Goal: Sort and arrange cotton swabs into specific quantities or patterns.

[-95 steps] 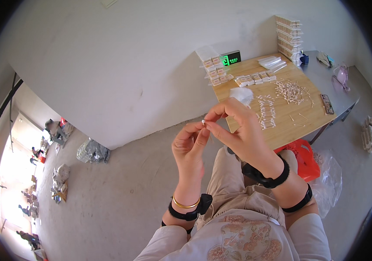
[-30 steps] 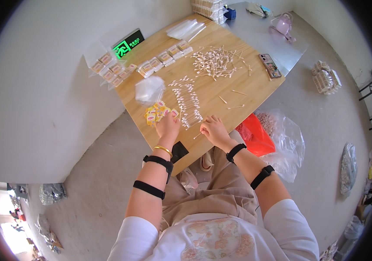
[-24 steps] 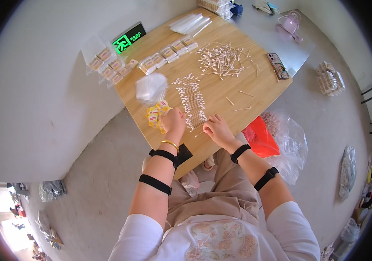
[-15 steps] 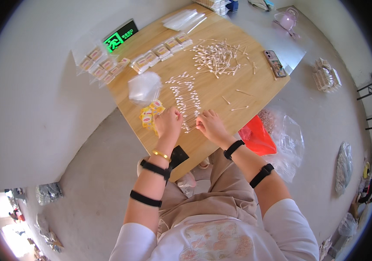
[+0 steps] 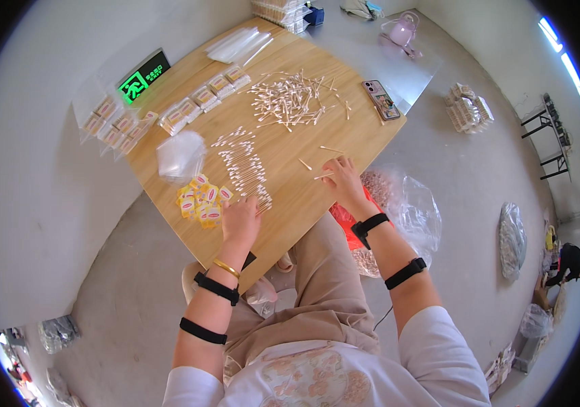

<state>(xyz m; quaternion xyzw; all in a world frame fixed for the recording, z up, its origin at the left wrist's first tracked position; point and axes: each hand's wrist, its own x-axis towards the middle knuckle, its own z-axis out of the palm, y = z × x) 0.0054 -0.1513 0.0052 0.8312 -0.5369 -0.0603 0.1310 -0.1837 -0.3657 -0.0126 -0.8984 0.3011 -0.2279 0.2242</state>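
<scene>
Wooden table [image 5: 364,139] carries it all. I see left hand [image 5: 239,220] flat at the near end of the swab row [image 5: 244,168], fingers together, touching the last swabs; grip unclear, prob. none. Right hand [image 5: 344,180] rests w/ fingers spread by a loose swab [image 5: 324,176], fingertips just on it. Yellow packets [image 5: 202,198] sit beside left hand; swab pile [image 5: 293,102] and phone [image 5: 381,100] lie farther back.

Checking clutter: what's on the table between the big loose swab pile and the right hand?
Head view: mostly bare wood between swab pile and right hand, with a few stray swabs scattered there.
</scene>
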